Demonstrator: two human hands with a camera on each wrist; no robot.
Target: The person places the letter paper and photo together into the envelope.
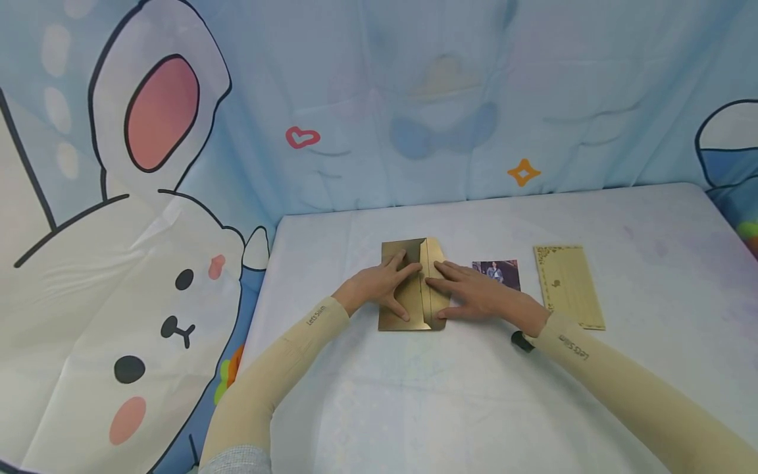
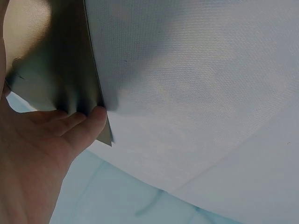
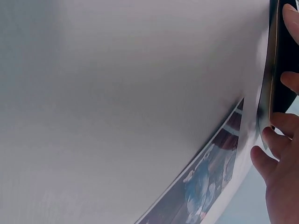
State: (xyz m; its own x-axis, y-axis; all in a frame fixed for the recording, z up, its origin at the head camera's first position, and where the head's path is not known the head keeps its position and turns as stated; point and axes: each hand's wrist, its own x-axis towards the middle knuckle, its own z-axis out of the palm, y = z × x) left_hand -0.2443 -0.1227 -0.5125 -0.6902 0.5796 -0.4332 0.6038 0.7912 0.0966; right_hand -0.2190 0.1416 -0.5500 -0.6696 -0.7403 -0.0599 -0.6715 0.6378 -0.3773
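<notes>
A gold envelope [image 1: 408, 316] lies on the table with its flap [image 1: 437, 299] folded out to the right. My left hand [image 1: 385, 283] rests on the envelope's body, fingers spread and fairly straight. In the left wrist view, fingertips of the left hand [image 2: 46, 144] touch the shiny gold surface [image 2: 28, 32] close to its edge. On the flap lies my right hand [image 1: 476, 289], its extended fingers touching near the crease and its thumb by the outer edge. Partly covered by that hand is a printed photo [image 1: 503, 271], which also shows in the right wrist view beside the right hand [image 3: 287, 158].
To the right lies a pale gold card [image 1: 571, 283] with a dark patterned border; the right forearm covers its lower corner. A small black object [image 1: 522, 341] shows at the right wrist. White cloth [image 1: 426, 408] covers the table, and a printed blue curtain [image 1: 379, 79] hangs behind.
</notes>
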